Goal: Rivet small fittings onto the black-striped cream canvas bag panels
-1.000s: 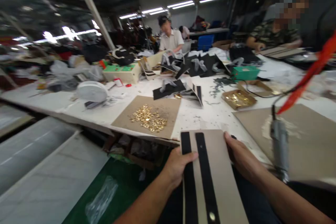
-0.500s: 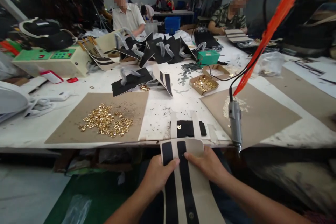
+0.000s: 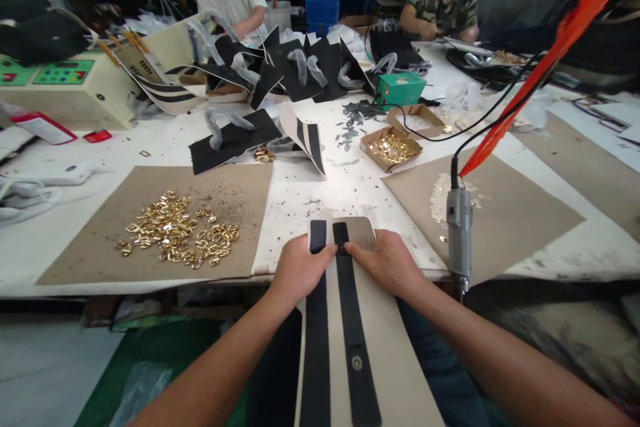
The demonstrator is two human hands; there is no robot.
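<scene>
A long beige panel with two black stripes (image 3: 345,320) reaches from my lap up over the table's front edge. A small round metal fitting (image 3: 357,363) sits on its right stripe. My left hand (image 3: 303,267) grips the panel's left side, its thumb pressing near the right stripe. From the other side my right hand (image 3: 387,260) grips the panel, thumb on the same stripe close to the left thumb. The fingers of both hands are hidden underneath. Whatever lies under the panel's far end is covered.
At left, gold metal fittings (image 3: 175,233) lie on brown card (image 3: 100,240). A grey electric screwdriver (image 3: 459,233) hangs at right from an orange strap (image 3: 550,73). Behind are a box of gold pieces (image 3: 393,149), a green box (image 3: 400,90), black panels (image 3: 295,70) and two people working.
Both hands have moved forward with the striped panel, whose far end now covers the black block on the table edge. My thumbs have come closer together. The view has tilted down.
</scene>
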